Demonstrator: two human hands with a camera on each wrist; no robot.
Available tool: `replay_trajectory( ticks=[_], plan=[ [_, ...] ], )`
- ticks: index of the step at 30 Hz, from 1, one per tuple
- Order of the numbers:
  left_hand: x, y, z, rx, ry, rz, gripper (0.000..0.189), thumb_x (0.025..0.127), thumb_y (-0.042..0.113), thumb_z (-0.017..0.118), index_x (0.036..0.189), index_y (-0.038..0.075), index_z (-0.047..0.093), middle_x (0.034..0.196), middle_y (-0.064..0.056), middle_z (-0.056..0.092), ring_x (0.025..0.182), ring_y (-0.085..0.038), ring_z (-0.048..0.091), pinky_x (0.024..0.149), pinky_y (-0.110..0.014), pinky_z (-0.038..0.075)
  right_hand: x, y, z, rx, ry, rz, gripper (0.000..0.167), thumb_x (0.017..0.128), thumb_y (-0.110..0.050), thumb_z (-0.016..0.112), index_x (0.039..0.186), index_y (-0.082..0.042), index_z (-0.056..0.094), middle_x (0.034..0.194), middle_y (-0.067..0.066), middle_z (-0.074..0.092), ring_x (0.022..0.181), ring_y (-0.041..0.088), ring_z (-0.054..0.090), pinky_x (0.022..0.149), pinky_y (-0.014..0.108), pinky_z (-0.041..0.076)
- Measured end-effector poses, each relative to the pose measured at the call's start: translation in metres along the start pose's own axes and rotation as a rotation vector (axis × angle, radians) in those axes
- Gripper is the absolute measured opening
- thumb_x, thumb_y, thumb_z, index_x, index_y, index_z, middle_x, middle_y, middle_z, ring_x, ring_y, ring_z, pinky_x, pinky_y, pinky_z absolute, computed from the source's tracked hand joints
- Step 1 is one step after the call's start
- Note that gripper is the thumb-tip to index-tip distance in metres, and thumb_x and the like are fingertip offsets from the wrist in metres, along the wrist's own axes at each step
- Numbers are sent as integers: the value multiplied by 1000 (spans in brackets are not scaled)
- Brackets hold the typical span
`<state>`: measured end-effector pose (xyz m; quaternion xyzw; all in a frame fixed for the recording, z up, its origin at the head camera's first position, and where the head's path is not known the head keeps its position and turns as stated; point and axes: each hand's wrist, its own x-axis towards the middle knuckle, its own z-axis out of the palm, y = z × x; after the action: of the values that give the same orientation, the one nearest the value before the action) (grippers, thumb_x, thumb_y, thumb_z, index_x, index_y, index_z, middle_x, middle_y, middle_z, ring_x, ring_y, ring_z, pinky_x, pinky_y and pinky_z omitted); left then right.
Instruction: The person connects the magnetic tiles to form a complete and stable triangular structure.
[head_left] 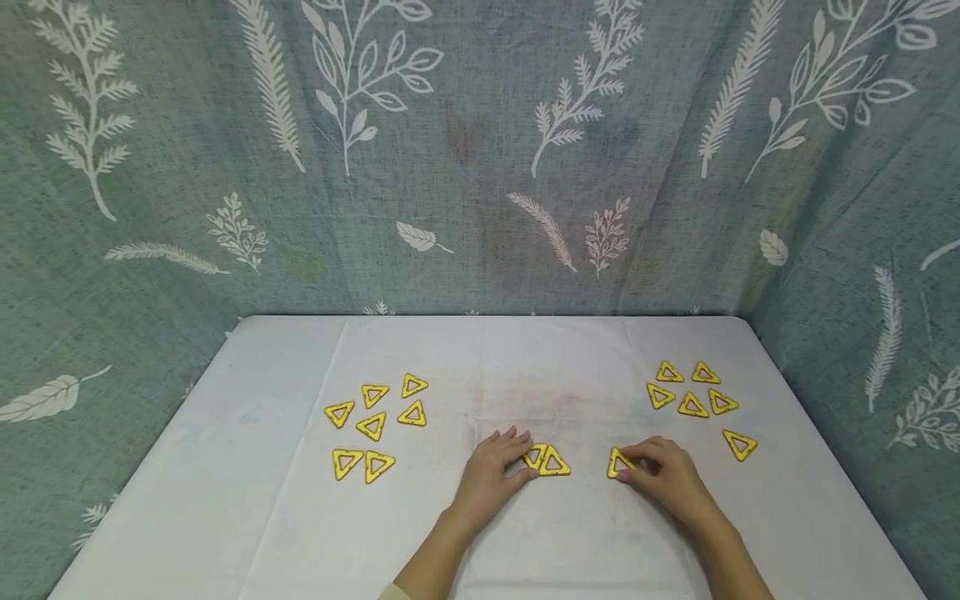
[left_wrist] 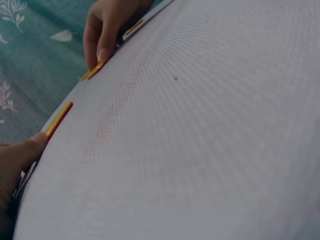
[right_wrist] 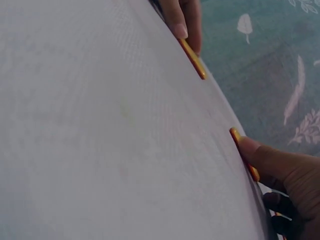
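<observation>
Near the middle of the table, my left hand (head_left: 491, 471) holds a yellow triangle tile (head_left: 535, 463) between thumb and fingers, partly covering it. A second yellow triangle tile (head_left: 555, 462) lies edge to edge against its right side. Across a short gap, my right hand (head_left: 666, 477) pinches another open-centred triangle tile (head_left: 613, 463) by its right side, thumb at the lower edge. In the right wrist view this tile (right_wrist: 235, 135) is seen edge-on under the right thumb. The left wrist view shows the left thumb against a tile edge (left_wrist: 61, 119).
Several loose yellow triangle tiles (head_left: 371, 426) lie on the left of the white-covered table (head_left: 555, 550). Another loose group of the same tiles (head_left: 693, 406) lies at the right, with one tile (head_left: 740, 445) nearer the front. A leaf-patterned cloth (head_left: 480, 167) hangs behind and at both sides.
</observation>
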<state>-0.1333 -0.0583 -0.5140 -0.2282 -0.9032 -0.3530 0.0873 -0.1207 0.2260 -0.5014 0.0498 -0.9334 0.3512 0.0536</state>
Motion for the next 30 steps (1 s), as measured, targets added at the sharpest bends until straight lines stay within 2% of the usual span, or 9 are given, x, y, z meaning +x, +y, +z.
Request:
replay_trajectory(
  ticks=[14,21,26,30],
  plan=[
    [0,1,-2,19,1,-10,50,79,34,73,121,9,64,128,-2,60,125,-20,51,108,-38,32,11,-11,13,54,-36,-69,29,68,-30,83,95,-20,75,85,-14,63,78,7,48,71,26,40],
    [1,-2,-2,32,-16,15,47,81,35,71,121,11,64,130,-1,59,126,-20,50,109,-38,31,19,-12,20,60,-36,-218,29,70,-28,82,96,-19,76,85,-14,60,77,6,46,69,26,37],
    [0,-3,0,45,-17,43,46,82,36,69,121,12,64,130,0,58,126,-21,49,108,-39,31,25,-14,23,64,-83,-297,28,71,-28,81,96,-18,76,86,-12,61,80,7,50,73,31,36],
    [0,-5,2,63,-6,70,45,82,35,69,121,11,65,130,-1,59,125,-22,51,107,-40,32,31,-17,23,64,-148,-327,29,72,-31,79,98,-18,76,87,-10,61,81,8,50,72,31,38]
  ],
)
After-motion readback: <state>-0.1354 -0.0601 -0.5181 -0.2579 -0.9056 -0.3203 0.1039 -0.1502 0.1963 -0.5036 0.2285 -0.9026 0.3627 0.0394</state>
